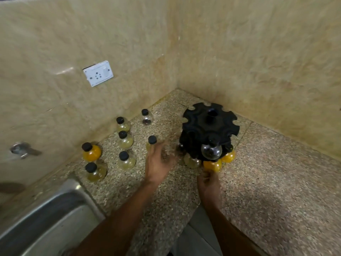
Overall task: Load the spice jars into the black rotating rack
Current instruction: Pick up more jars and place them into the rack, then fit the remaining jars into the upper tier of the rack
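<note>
The black rotating rack [210, 124] stands in the counter's corner. It holds a clear jar [211, 151] in its upper tier and orange jars [212, 165] [229, 156] plus a pale jar [191, 161] low down. Several loose black-capped jars stand to the left, among them an orange jar [91, 152] and pale yellow jars [126, 159] [95, 172]. My left hand [159, 161] hovers with fingers spread, blurred, just in front of one black-capped jar [152, 140]. My right hand [209, 182] touches the lowest orange jar from below; its grip is unclear.
A steel sink [46, 218] lies at the lower left. A white wall socket [98, 73] sits on the tiled wall above the loose jars. Walls close in behind and to the right of the rack. The speckled counter's front edge [186, 218] runs near my arms.
</note>
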